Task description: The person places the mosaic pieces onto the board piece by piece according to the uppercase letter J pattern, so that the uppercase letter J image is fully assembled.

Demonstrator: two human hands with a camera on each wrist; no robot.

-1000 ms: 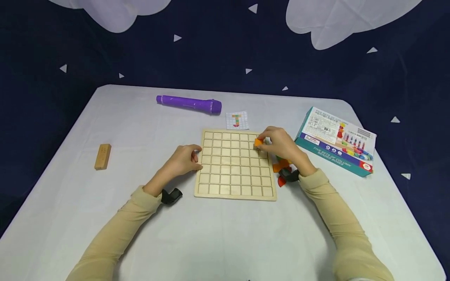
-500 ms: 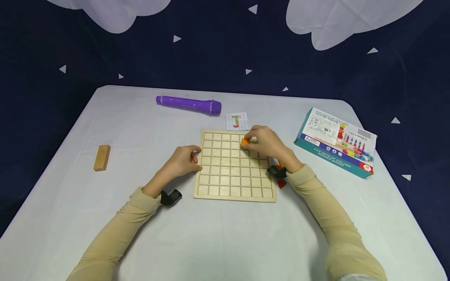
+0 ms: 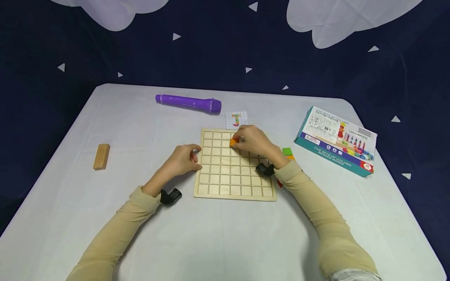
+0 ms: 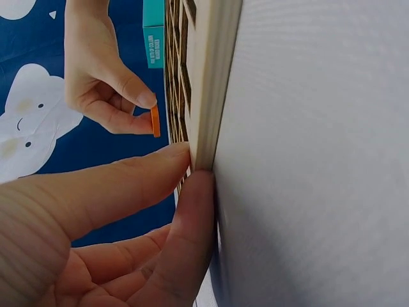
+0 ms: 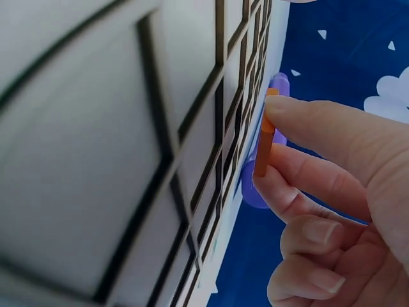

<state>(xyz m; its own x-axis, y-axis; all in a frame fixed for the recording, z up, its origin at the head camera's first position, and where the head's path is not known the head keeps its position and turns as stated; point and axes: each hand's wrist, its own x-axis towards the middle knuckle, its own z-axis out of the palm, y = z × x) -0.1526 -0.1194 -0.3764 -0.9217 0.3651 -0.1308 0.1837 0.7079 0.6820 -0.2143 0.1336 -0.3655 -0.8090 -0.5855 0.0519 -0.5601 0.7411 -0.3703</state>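
Note:
My right hand (image 3: pixel 254 139) pinches a flat orange tile (image 3: pixel 233 143) between thumb and fingers over the back rows of a wooden grid board (image 3: pixel 225 169). In the right wrist view the orange tile (image 5: pixel 263 153) stands on edge, close to the grid, with the other fingers curled below. At the board's left side, my left hand (image 3: pixel 183 159) touches the rim with thumb and forefinger held apart. The left wrist view shows that thumb (image 4: pixel 166 160) and forefinger right against the board's edge (image 4: pixel 217 83).
Behind the board lie a card (image 3: pixel 232 119) with a coloured pattern on a grid and a purple toy microphone (image 3: pixel 190 103). Green (image 3: pixel 287 151) and other coloured tiles lie partly hidden under the right forearm. A teal-sided box (image 3: pixel 335 140) sits right, a wooden block (image 3: pixel 102 157) left.
My right hand has carried the orange tile leftward along the back rows, from near the right edge to about the middle. The left hand stays at the rim.

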